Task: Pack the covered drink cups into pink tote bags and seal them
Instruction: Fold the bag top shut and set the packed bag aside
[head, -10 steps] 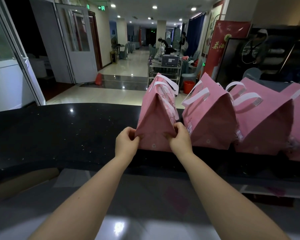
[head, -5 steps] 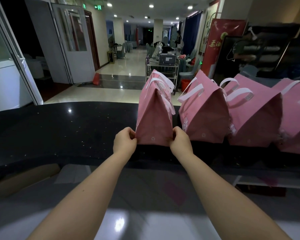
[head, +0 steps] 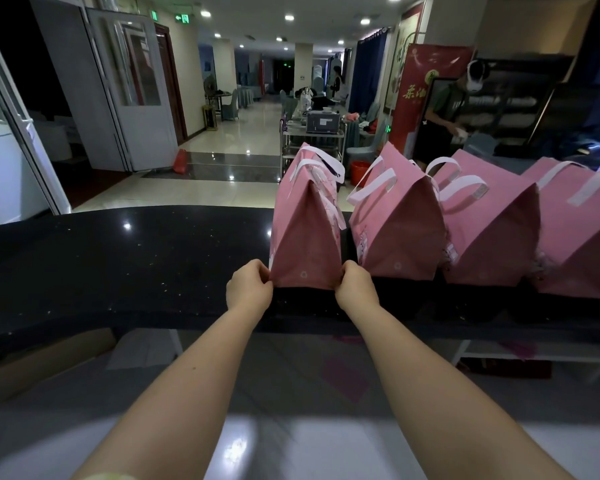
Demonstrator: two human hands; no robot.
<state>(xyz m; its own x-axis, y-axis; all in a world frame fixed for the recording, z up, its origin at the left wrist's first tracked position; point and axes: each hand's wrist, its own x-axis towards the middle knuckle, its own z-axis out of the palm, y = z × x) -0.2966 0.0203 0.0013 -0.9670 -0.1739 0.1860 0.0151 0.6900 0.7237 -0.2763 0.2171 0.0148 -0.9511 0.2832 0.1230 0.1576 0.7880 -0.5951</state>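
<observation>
Head view looks down two bare forearms to a row of pink tote bags on a black counter (head: 118,265). Nearest stands the leftmost pink tote bag (head: 305,233), upright, its top folded shut to a ridge with white handles (head: 321,164) lying over it; what it holds is hidden, and no cup shows anywhere. Left hand (head: 248,289) is closed in a pinch on the bag's lower left corner, and right hand (head: 355,287) pinches the lower right corner likewise, both touching the fabric at the counter's near edge.

Four bags can be counted: the held one, a second bag (head: 399,230) just beside it, a third bag (head: 492,233) touching that, and a fourth bag (head: 582,237) cut by the frame's right edge, so more may lie beyond. All look closed at the top.

Beyond the speckled, glossy counter is a dim tiled hall with ceiling spotlights, a steel trolley (head: 312,140), a red banner (head: 420,95) and a person (head: 444,112) standing at the right.
</observation>
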